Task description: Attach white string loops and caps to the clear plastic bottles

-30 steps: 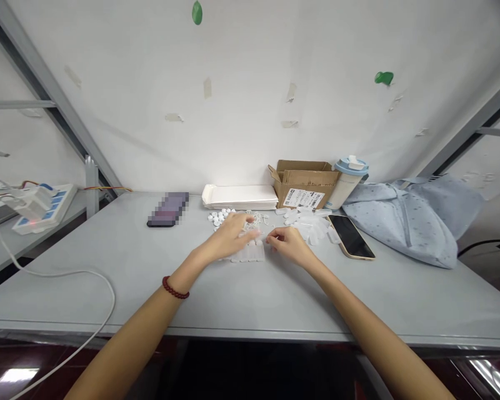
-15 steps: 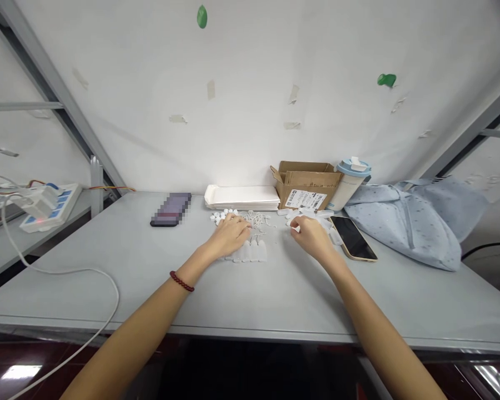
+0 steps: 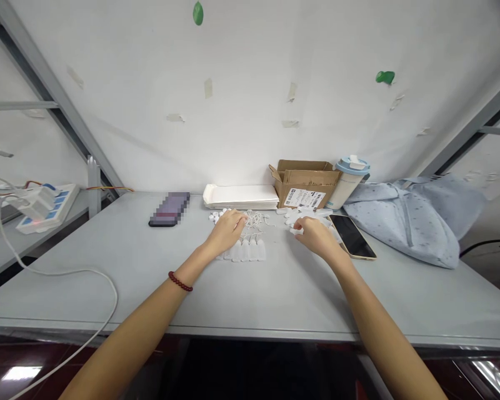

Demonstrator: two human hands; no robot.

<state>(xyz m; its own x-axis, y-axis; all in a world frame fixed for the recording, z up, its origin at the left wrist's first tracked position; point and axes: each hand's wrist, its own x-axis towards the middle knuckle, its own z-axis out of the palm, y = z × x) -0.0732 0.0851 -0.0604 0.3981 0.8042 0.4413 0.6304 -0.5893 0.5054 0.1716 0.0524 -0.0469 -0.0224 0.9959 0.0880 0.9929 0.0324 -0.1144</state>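
Observation:
My left hand (image 3: 227,230) reaches among small white caps (image 3: 215,216) and thin white parts (image 3: 258,220) at the back of the grey table (image 3: 250,294), fingers curled over them. In front of it lies a row of small translucent bottles (image 3: 246,251). My right hand (image 3: 314,233) is closed on a small translucent bottle (image 3: 296,230) taken from the loose pile of bottles (image 3: 306,215) near the cardboard box.
An open cardboard box (image 3: 306,184), a blue-lidded cup (image 3: 348,182) and flat white trays (image 3: 240,196) stand by the wall. A phone (image 3: 352,236) and a blue bag (image 3: 408,219) lie right, another phone (image 3: 169,209) left. A power strip (image 3: 41,208) and cable (image 3: 79,278) sit far left.
My right hand moved from beside the bottle row to the loose pile on the right and took hold of a bottle. My left hand shifted slightly back towards the caps.

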